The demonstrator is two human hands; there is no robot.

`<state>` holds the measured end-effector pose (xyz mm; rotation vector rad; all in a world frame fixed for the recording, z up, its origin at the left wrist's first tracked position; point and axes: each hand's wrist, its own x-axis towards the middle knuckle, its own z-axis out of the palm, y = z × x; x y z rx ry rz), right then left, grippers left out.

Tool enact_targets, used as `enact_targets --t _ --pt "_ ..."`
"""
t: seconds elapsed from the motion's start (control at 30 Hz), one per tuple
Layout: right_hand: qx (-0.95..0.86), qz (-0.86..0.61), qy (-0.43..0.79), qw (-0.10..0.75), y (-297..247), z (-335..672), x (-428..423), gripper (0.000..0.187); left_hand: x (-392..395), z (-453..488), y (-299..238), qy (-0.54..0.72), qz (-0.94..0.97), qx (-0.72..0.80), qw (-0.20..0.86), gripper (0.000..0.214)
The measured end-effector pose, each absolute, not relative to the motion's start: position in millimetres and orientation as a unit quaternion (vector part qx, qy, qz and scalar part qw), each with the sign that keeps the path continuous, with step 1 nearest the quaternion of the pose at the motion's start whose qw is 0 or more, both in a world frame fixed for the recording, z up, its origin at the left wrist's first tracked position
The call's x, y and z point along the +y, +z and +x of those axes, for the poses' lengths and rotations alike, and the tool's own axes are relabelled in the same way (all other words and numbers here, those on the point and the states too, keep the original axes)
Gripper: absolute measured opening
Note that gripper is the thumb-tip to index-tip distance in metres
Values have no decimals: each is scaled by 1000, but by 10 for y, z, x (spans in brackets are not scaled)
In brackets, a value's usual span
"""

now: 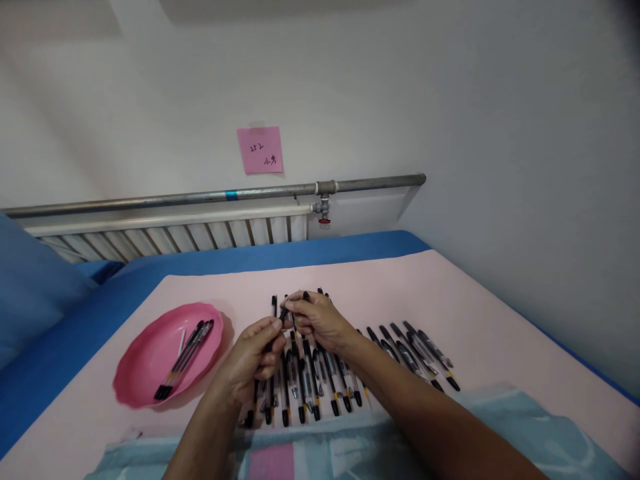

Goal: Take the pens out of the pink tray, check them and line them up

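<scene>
My left hand [259, 353] and my right hand [320, 322] meet over the middle of the pink sheet, both with closed fingers. Between their fingertips is a small dark pen part [283, 313], pinched from both sides. A black end [306, 296] sticks up at my right fingers and looks like part of a pen held there; the rest of it is hidden. Below and around both hands lie many clear-barrelled pens [306, 380] with black ends, set roughly side by side. My forearms cover some of them.
On the left stands a pink dish [133, 373] holding several pens [185, 360] and a thin white stick [182, 341]. More pens [410, 357] lie at the right. Light blue patterned fabric [525, 427] borders the front. Behind are a radiator [240, 233] and a pipe [190, 199].
</scene>
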<state>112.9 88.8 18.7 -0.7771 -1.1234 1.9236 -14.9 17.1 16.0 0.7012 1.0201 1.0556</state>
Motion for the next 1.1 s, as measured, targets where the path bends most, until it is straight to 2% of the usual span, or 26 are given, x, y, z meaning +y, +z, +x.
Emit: enact_targets --t 0.23,0.4,0.47,0.63,0.77,0.93,1.1 --pt "-433 -224 781 389 206 1130 853 14 165 -238 168 455 228 323 798 22" --pt "-439 -190 786 392 243 1149 827 15 145 -223 210 421 219 282 834 25" --pt "-442 -198 783 390 247 1149 830 16 140 -183 228 439 250 319 802 26" --pt "-457 -280 747 394 214 1107 837 23 158 -38 201 508 339 470 638 24" --pt "-448 -331 731 393 196 1095 846 26 170 9 152 530 396 526 535 24" --pt "-446 -290 766 361 203 1120 856 22 162 -10 148 516 368 515 577 24" --pt "-467 -330 722 390 176 1095 838 23 163 14 155 521 384 538 541 24"
